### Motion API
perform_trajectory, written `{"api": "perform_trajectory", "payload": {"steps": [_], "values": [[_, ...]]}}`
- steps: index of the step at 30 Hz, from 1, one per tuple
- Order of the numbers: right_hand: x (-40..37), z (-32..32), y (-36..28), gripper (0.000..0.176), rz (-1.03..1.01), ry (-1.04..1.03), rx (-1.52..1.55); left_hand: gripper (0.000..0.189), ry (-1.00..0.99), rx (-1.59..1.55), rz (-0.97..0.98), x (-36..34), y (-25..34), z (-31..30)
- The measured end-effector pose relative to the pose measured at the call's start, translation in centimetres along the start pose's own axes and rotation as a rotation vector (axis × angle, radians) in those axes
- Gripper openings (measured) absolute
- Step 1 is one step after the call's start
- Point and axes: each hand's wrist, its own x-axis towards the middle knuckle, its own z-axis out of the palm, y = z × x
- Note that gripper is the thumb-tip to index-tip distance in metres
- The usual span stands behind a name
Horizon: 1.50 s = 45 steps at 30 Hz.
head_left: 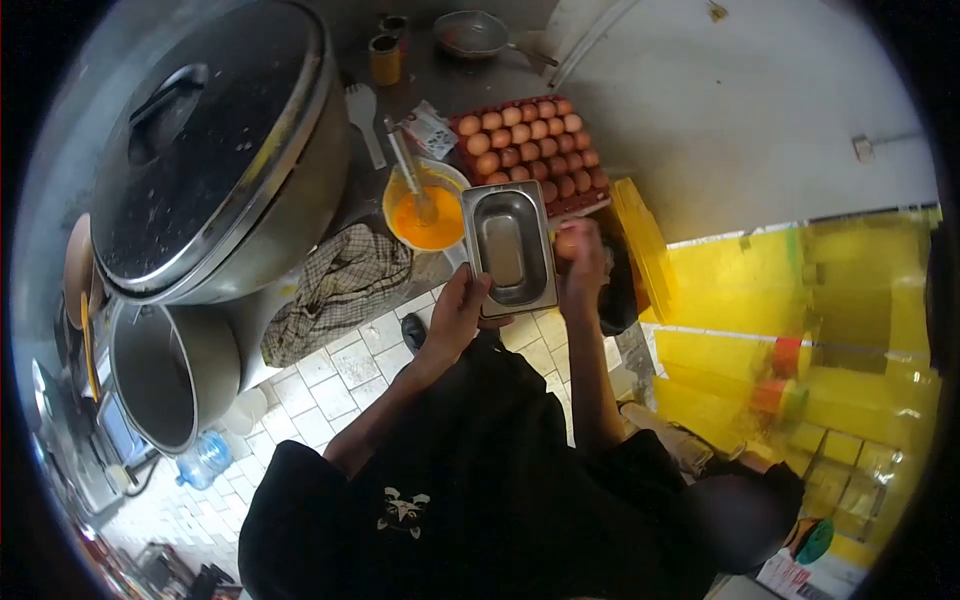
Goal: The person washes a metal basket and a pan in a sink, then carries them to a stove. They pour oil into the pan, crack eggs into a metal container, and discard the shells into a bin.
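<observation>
My left hand point(458, 312) grips the near left corner of a small rectangular steel pan point(545, 285), held level in front of me. Nothing shows inside the pan. At its right rim, my right hand point(586, 268) is closed around a brown egg point(567, 244), slightly blurred. Beyond the pan, a tray of brown eggs point(526, 148) sits on the counter, filled in several rows. Left of the pan stands a bowl point(392, 205) of orange-yellow beaten egg point(432, 228), with a whisk point(404, 160) leaning in it.
A checked cloth point(345, 285) lies along the counter's front edge, beside a large lidded pot point(225, 150). Behind are a white spatula point(367, 120), a packet point(428, 130) and a small frying pan point(472, 36). Yellow crates point(740, 290) stand to the right, an empty-looking pot point(175, 375) lower left.
</observation>
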Motion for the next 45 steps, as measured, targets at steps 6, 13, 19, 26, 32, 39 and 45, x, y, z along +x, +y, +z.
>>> {"api": "perform_trajectory", "payload": {"steps": [6,13,19,26,32,39,45], "values": [[-1.1,-2.5,-0.7,0.017,0.112,0.137,0.151,0.023,-0.037,0.102,-0.006,0.5,-0.8,1.7],[-1.2,-3.9,-1.4,0.014,0.078,0.306,0.229,0.033,-0.072,0.161,-0.035,1.4,-3.0,3.4],[-0.6,-7.3,-0.7,0.012,0.049,0.186,0.246,0.034,-0.079,0.151,-0.064,2.2,-3.6,4.6],[1.6,-8.3,-6.6,0.031,-0.264,-0.335,-0.463,0.021,-0.113,0.122,-0.109,2.8,-3.6,7.1],[2.8,-7.9,-6.6,0.039,-0.323,-0.693,-0.887,0.023,-0.141,0.115,-0.132,3.5,-4.3,7.5],[2.5,-7.0,-5.4,0.039,-0.404,-0.828,-1.003,0.024,-0.138,0.084,-0.111,3.8,-6.7,6.2],[2.1,-6.3,-5.5,0.045,-0.451,-0.717,-1.194,0.023,-0.113,0.05,-0.124,2.8,-5.7,6.2]]}}
